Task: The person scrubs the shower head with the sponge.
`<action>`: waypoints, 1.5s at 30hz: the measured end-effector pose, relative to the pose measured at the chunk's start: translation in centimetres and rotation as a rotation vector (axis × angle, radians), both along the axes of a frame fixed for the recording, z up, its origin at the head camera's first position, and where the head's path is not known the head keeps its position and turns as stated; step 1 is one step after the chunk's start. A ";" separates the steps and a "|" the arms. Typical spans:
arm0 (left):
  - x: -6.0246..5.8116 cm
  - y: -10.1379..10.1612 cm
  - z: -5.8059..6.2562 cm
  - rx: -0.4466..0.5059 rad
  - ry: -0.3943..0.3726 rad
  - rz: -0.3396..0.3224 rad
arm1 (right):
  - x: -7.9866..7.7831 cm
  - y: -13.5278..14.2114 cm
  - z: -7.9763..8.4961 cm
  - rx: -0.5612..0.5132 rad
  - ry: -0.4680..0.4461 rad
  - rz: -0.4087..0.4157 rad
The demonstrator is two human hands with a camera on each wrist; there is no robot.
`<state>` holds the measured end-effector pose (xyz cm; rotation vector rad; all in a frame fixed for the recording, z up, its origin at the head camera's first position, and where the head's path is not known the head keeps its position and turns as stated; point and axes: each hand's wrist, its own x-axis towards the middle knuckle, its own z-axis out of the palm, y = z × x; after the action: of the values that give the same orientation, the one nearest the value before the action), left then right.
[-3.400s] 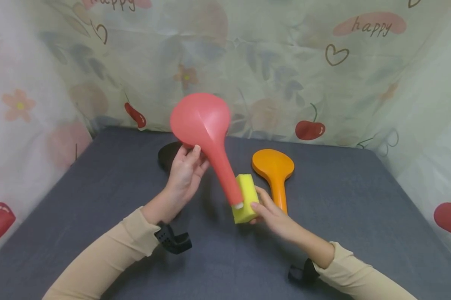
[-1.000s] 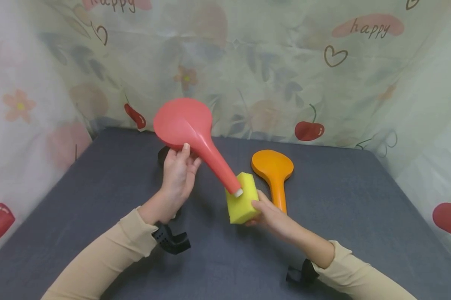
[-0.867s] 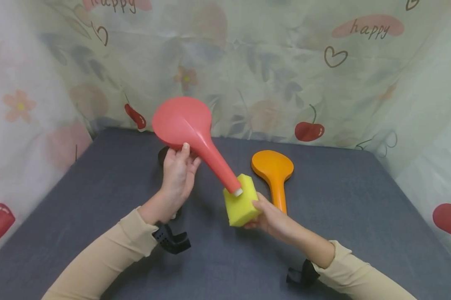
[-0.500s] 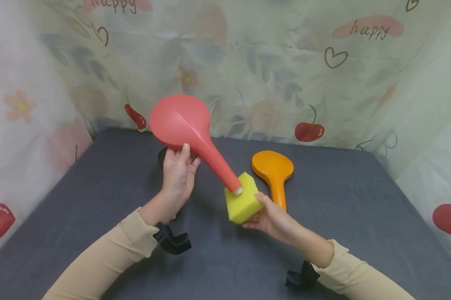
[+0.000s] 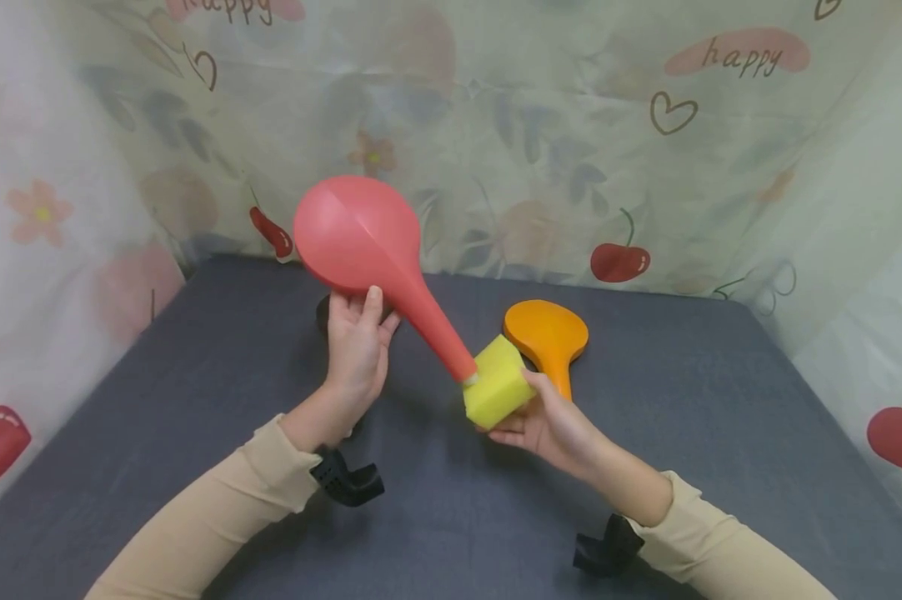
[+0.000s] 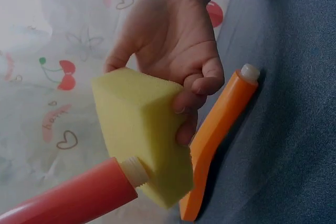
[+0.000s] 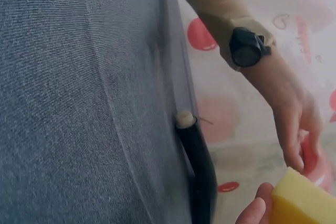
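My left hand (image 5: pixel 357 350) grips a red handheld shower head (image 5: pixel 368 237) by the lower edge of its round head, thumb on the near side. The shower head is raised above the table, its handle slanting down to the right. In my right hand (image 5: pixel 559 425) is a yellow sponge (image 5: pixel 493 387), pinched between thumb and fingers. The handle's pale threaded end (image 6: pixel 135 172) meets the sponge's face in the left wrist view. At the right wrist view's lower corner, the sponge (image 7: pixel 302 200) overlaps the red head, hiding part of it.
An orange shower head (image 5: pixel 544 329) lies on the dark cloth-covered table (image 5: pixel 451 517), right behind the sponge. A black shower head (image 7: pixel 202 166) lies behind my left hand, mostly hidden in the head view. A printed curtain (image 5: pixel 511 150) encloses the table's back and sides.
The red shower head has shifted left and tilted, its head rising slightly lately. My right hand has turned the sponge about the handle's threaded end and lifted it slightly.
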<state>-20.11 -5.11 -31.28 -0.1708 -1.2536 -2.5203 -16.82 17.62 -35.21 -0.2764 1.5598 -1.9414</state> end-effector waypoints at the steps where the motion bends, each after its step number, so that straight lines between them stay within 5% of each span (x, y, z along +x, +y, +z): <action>1: 0.0 0.0 0.0 -0.001 0.001 0.000 | 0.0 0.1 0.1 0.002 0.001 -0.010; 10: -0.2 -0.3 -0.8 -0.055 -0.109 -0.030 | -0.6 1.1 1.1 0.043 0.089 -0.121; 23: -0.7 0.8 -2.4 -0.264 -0.330 -0.168 | -1.6 2.6 2.4 0.317 0.237 -0.218; 36: -2.7 1.7 -4.4 -0.418 -0.522 -0.337 | -2.9 4.2 2.3 0.453 0.303 -0.334; 45: -4.4 2.3 -5.3 -0.472 -0.584 -0.356 | -3.8 5.1 1.7 0.553 0.352 -0.385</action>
<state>-24.47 -2.78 -36.56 0.2878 -2.2145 -2.6044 -20.57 22.76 -33.50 -0.0845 2.4584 -1.6895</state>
